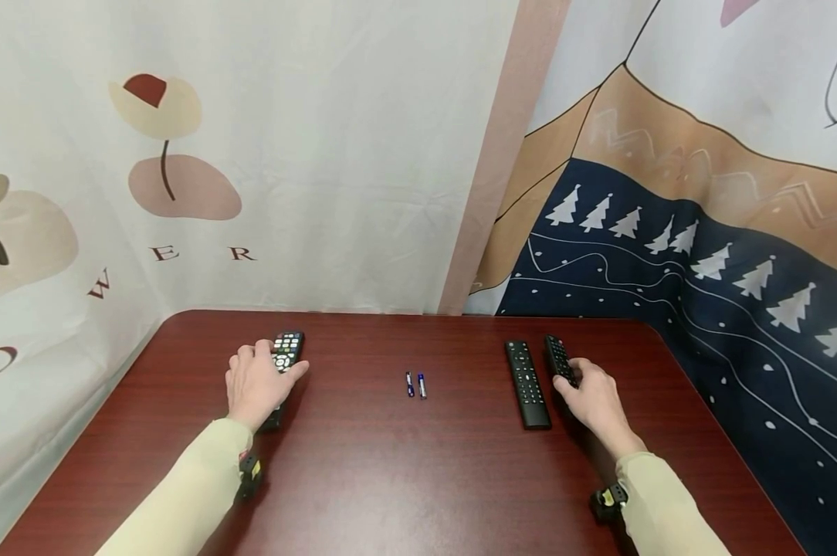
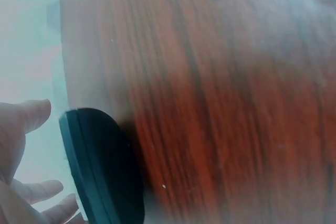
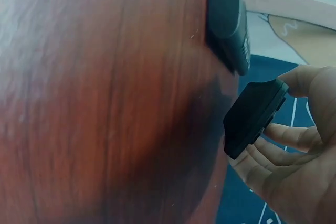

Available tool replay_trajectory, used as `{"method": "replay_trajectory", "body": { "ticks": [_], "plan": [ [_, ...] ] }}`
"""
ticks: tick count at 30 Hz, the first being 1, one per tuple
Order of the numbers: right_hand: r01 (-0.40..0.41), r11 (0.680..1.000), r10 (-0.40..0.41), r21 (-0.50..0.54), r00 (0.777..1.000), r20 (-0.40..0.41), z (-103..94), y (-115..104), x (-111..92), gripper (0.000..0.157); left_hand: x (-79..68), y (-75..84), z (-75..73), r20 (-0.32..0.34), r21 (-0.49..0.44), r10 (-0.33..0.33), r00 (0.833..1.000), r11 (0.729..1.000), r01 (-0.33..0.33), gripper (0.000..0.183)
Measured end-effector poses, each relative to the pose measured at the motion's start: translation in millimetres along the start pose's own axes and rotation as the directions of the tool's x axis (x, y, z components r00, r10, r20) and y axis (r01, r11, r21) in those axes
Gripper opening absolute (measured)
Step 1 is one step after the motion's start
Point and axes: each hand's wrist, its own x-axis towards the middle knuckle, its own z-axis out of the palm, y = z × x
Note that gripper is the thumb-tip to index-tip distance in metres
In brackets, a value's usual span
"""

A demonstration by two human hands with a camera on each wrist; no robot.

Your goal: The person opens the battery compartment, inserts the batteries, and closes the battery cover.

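A black remote control with pale buttons lies at the left of the table. Over its left side is my left hand, thumb spread wide; the left wrist view shows the fingers apart from the remote's dark end. On the right, my right hand grips a second black remote between thumb and fingers. That remote's near end looks tilted and raised off the tabletop in the right wrist view. Just left of it lies a third, longer black remote, untouched.
Two small blue-and-silver batteries lie side by side near the middle of the reddish-brown table. Printed curtains hang behind the table's far edge and along its sides.
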Motion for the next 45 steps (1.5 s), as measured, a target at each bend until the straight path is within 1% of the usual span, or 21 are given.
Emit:
{"method": "replay_trajectory", "body": {
  "ticks": [5, 9, 24, 28, 33, 39, 45],
  "plan": [
    [0.035, 0.999, -0.034, 0.04, 0.999, -0.023, 0.6, -7, -2, 0.047, -1.2, 5.5, -0.6, -0.012, -0.004, 0.029, 0.999, 1.0, -0.029, 0.075],
    [0.046, 0.997, -0.043, 0.069, 0.998, -0.043, 2.3, -12, -1, 0.044, -3.5, 11.0, 0.2, -0.021, -0.018, 0.053, 0.998, 0.998, -0.053, 0.076],
    [0.02, 0.988, -0.014, 0.156, 0.999, -0.036, 9.8, -30, -2, 0.044, -10.2, 27.8, 5.6, 0.009, -0.025, 0.102, 0.995, 0.994, -0.102, 0.077],
    [0.021, 0.982, -0.014, 0.187, 0.999, -0.039, 14.3, -38, -3, 0.042, -12.9, 33.9, 7.4, -0.005, -0.041, 0.123, 0.992, 0.992, -0.123, 0.075],
    [0.004, 0.972, 0.0, 0.237, 1.0, -0.017, 19.6, -48, -2, 0.043, -15.4, 41.9, 11.2, -0.033, -0.06, 0.148, 0.988, 0.987, -0.15, 0.072],
    [-0.043, 0.945, 0.03, 0.325, 0.999, 0.044, 26.9, -55, -1, 0.046, -19.7, 54.7, 16.7, -0.014, -0.08, 0.18, 0.984, 0.98, -0.181, 0.071],
    [-0.067, 0.917, 0.047, 0.393, 0.997, 0.062, 33.5, -61, -2, 0.048, -24.9, 67.7, 25.9, -0.008, -0.106, 0.201, 0.98, 0.974, -0.201, 0.071]
  ]
}}
